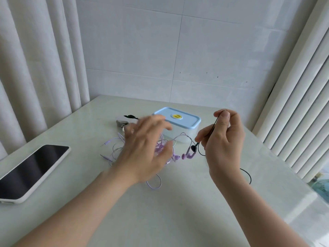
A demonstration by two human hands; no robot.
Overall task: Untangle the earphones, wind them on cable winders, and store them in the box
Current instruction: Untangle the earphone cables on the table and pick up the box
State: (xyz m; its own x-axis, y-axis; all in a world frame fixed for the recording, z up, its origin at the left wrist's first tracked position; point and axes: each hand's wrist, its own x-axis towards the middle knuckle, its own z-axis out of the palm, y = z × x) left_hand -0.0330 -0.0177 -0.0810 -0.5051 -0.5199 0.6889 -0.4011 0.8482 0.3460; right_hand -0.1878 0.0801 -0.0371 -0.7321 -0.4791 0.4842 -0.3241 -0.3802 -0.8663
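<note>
A tangle of purple earphones (160, 148) lies in the middle of the table, its buds (187, 156) at the right end and its plugs at the left. My left hand (144, 148) hovers blurred over the tangle, fingers spread, holding nothing I can see. My right hand (224, 141) is raised beside it, pinching a black earphone cable (214, 123) between thumb and fingers. A black earbud (193, 148) dangles from that cable, which trails behind my wrist. The storage box (178, 126), clear with a light blue lid, stands closed just beyond the tangle. Cable winders (122, 123) lie left of the box.
A phone (32, 171) in a white case lies face up at the table's left edge. White curtains hang at the left, a ribbed white radiator or blind stands at the right, and a tiled wall is behind the table (160, 211).
</note>
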